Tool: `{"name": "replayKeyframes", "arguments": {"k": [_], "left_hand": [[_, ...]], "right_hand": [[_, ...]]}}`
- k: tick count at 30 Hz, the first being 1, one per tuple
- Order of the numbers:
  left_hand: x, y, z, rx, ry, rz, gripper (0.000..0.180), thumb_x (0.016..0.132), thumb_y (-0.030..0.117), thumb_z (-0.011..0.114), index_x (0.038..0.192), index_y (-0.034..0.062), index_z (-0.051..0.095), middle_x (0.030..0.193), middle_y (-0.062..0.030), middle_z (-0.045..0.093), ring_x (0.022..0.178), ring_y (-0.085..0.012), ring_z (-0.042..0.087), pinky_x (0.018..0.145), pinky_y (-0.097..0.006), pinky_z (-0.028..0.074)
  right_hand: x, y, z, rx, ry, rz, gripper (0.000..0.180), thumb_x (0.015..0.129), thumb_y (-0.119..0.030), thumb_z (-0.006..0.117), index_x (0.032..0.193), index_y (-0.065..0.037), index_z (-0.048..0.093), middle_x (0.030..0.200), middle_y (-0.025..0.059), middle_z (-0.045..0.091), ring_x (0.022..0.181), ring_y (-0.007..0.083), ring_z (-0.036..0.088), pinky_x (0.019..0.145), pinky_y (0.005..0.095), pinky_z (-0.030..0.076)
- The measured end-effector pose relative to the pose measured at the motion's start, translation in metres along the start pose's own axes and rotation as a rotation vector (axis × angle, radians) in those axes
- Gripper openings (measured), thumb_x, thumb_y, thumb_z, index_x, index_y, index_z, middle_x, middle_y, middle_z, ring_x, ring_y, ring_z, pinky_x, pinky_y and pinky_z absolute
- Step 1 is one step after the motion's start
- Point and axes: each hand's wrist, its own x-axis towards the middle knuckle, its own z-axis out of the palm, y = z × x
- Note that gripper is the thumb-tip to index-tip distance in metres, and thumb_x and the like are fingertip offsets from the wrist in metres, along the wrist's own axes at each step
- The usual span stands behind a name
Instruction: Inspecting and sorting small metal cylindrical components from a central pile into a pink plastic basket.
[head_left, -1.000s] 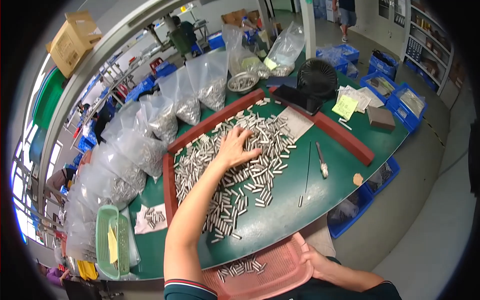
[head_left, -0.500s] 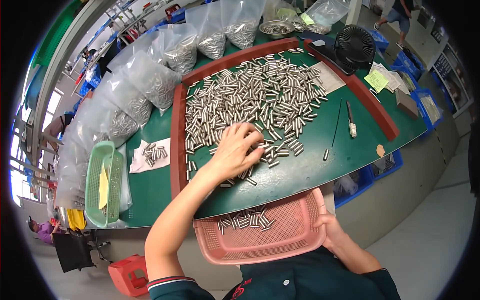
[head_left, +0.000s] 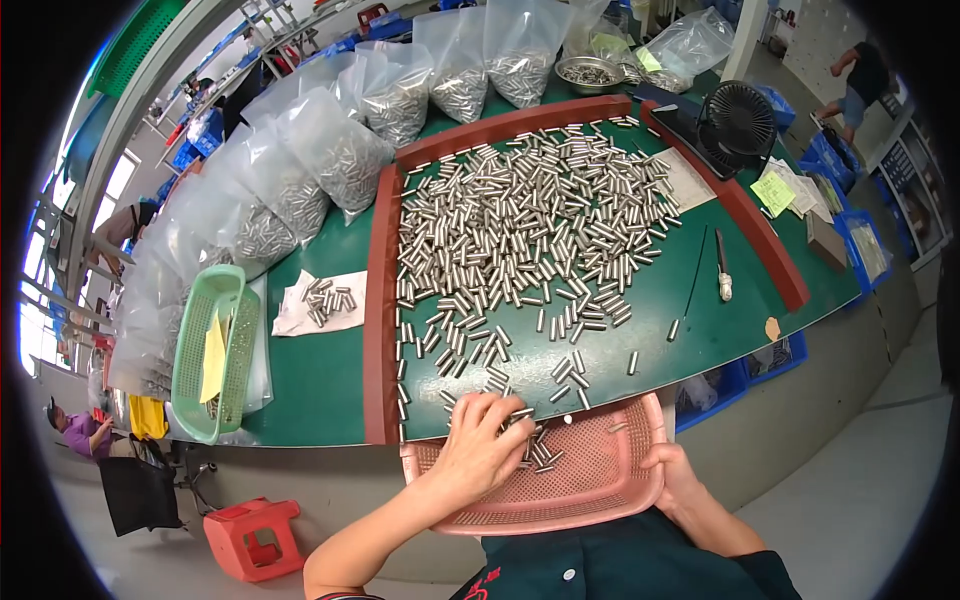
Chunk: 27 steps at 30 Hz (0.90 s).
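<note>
- Short metal pins (head_left: 520, 230) lie heaped on the green tabletop (head_left: 320, 400), some scattered toward the near edge and a few inside the pink mesh basket (head_left: 570, 500).
- The left hand (head_left: 480, 445) curls its fingers narrowly at that edge (whether they pinch any pins, I cannot tell).
- The right hand (head_left: 680, 480) clasps the basket's rim, thumb on top, seemingly to keep it against the table as a catch.
- Red-brown rails (head_left: 381, 310) border the heap, probably to stop pins rolling off.

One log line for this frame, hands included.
left hand: over pink basket at table edge; right hand: gripping basket's right rim; metal pins: on table, some in basket
</note>
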Motion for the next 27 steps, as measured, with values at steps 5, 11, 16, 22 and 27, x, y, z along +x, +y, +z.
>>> {"name": "replayKeyframes", "arguments": {"k": [5,11,16,22,27], "left_hand": [[-0.007,0.01,-0.018,-0.132,-0.163,0.065,0.024,0.075,0.017,0.07,0.096,0.0087,0.06,0.114,-0.0092,0.054,0.103,-0.0262,0.051,0.094,-0.047,0.035],[0.069,-0.036,-0.05,0.119,0.082,0.073,0.023,0.076,0.022,0.07,0.092,0.0081,0.061,0.1,-0.0072,0.059,0.094,-0.0253,0.054,0.083,-0.04,0.037],[0.15,-0.146,-0.034,0.172,0.329,-0.222,0.065,0.074,0.047,0.071,0.123,0.008,0.051,0.127,-0.0163,0.044,0.124,-0.0352,0.038,0.1,-0.052,0.032],[0.18,-0.164,-0.023,0.194,0.062,-0.558,0.081,0.067,0.06,0.068,0.132,0.0162,0.048,0.129,-0.0141,0.044,0.127,-0.0337,0.036,0.102,-0.06,0.025],[0.155,-0.147,-0.015,0.235,0.053,-0.497,0.057,0.075,0.048,0.066,0.12,0.0156,0.054,0.119,-0.011,0.051,0.118,-0.0334,0.044,0.096,-0.053,0.034]], "right_hand": [[0.0,-0.003,0.001,-0.029,0.003,0.029,0.098,0.059,0.002,0.043,0.151,-0.022,0.019,0.147,0.0104,0.031,0.124,0.0339,0.043,0.104,0.0476,0.039],[-0.006,0.004,-0.017,0.042,0.022,0.051,0.1,0.061,0.006,0.042,0.152,-0.026,0.015,0.142,0.0114,0.033,0.116,0.0307,0.046,0.099,0.0458,0.043],[-0.001,0.005,-0.005,-0.017,-0.044,-0.002,0.1,0.059,0.003,0.042,0.152,-0.024,0.016,0.146,0.011,0.03,0.123,0.0325,0.042,0.104,0.0473,0.039],[0.001,0.008,-0.011,-0.058,-0.033,-0.048,0.099,0.059,0.001,0.041,0.152,-0.023,0.017,0.149,0.0111,0.028,0.127,0.0336,0.039,0.107,0.0481,0.036],[0.0,0.009,-0.007,-0.013,0.074,-0.023,0.102,0.057,0.001,0.043,0.152,-0.023,0.018,0.145,0.0116,0.031,0.124,0.0331,0.042,0.107,0.0456,0.037]]}}
